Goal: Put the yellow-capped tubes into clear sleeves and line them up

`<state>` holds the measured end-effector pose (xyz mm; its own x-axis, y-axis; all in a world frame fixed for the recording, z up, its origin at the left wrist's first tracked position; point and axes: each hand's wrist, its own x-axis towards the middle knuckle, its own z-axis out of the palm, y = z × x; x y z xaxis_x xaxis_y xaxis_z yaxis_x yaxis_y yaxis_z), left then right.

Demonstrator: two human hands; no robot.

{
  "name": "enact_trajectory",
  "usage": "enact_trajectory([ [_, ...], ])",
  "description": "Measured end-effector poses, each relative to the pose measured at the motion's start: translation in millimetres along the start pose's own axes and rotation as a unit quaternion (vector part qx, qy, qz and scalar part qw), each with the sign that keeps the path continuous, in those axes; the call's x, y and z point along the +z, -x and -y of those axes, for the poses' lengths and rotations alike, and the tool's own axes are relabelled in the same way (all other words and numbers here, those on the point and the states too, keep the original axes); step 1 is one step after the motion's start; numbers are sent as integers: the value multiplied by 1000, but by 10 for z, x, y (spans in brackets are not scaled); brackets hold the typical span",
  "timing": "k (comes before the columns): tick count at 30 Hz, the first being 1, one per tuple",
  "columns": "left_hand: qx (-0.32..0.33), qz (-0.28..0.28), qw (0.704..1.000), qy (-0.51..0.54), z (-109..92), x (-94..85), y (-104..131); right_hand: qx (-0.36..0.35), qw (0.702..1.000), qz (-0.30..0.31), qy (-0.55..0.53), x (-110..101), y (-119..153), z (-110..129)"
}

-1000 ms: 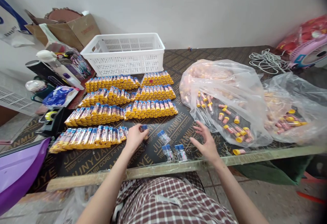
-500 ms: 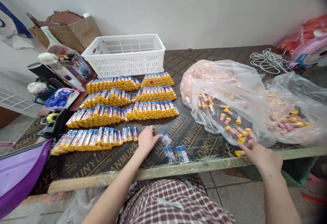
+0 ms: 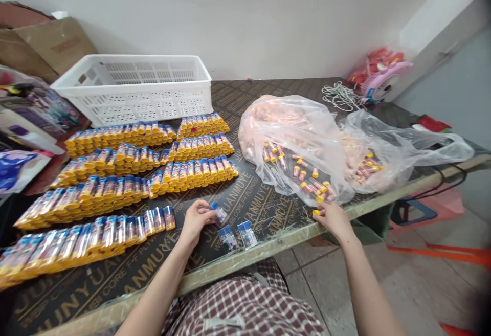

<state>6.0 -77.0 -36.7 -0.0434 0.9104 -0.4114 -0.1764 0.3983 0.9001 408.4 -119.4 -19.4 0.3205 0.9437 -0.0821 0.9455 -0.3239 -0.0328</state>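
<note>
My left hand [image 3: 196,221] is at the middle of the table, thumb and fingers closed at the left edge of a small clear packet with a blue top [image 3: 219,213]. Two similar packets, one left [image 3: 228,239] and one right [image 3: 247,235], lie flat nearer the table's front edge. At the front edge further right, my right hand [image 3: 334,220] pinches a small tube with a yellow cap [image 3: 316,213]; its body is mostly hidden by the fingers. Just beyond it, several pink tubes with yellow caps [image 3: 315,188] spill from the mouth of a clear plastic bag [image 3: 291,131].
Stacked rows of blue-and-yellow wrapped tubes [image 3: 111,231] cover the left side. Behind them stands a white plastic basket [image 3: 153,93]. A second clear bag [image 3: 356,162] holds more tubes at right. White cord [image 3: 341,95] and a pink fan [image 3: 385,85] are at the back right.
The view has turned to the right. My left fingers have drawn together on the packet's edge, and my right hand has lowered onto the yellow-capped tube at the front edge.
</note>
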Motion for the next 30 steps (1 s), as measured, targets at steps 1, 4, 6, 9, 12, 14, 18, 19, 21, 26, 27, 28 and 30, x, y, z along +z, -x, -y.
enact_trajectory([
  [1, -20, 9, 999, 33, -8, 14, 19, -7, 1000, 12, 3, -14, -9, -12],
  [4, -70, 22, 994, 84, -28, 79, 57, -12, 999, 36, 16, -54, -35, 22],
  [6, -97, 17, 988, 118, -24, 130, 71, -6, 999, 36, 24, -99, -40, 87],
  [9, -116, -6, 980, 164, 3, 180, 71, -17, 999, 25, 11, -216, -9, 242],
  [12, -124, -21, 975, 184, 30, 190, 62, -69, 988, -3, -137, -353, 118, 537],
  [14, -131, -34, 971, 195, 38, 191, 60, -149, 934, -32, -324, -411, 276, 831],
  [18, -143, -85, 959, 228, 16, 206, 73, -253, 840, -55, -477, -374, 628, 1449],
  [19, -144, -97, 956, 238, 4, 209, 80, -274, 827, -68, -486, -338, 691, 1563],
  [21, -147, -111, 948, 258, -17, 208, 96, -315, 807, -96, -490, -260, 768, 1716],
  [26, -162, -109, 939, 283, -26, 195, 139, -391, 782, -134, -466, -151, 781, 1799],
  [27, -160, -106, 941, 280, -20, 200, 149, -401, 782, -130, -460, -142, 778, 1799],
  [28, -155, -102, 944, 273, -13, 210, 160, -410, 782, -123, -454, -135, 776, 1801],
  [30, -130, -85, 954, 259, -3, 240, 189, -423, 780, -105, -448, -114, 777, 1809],
])
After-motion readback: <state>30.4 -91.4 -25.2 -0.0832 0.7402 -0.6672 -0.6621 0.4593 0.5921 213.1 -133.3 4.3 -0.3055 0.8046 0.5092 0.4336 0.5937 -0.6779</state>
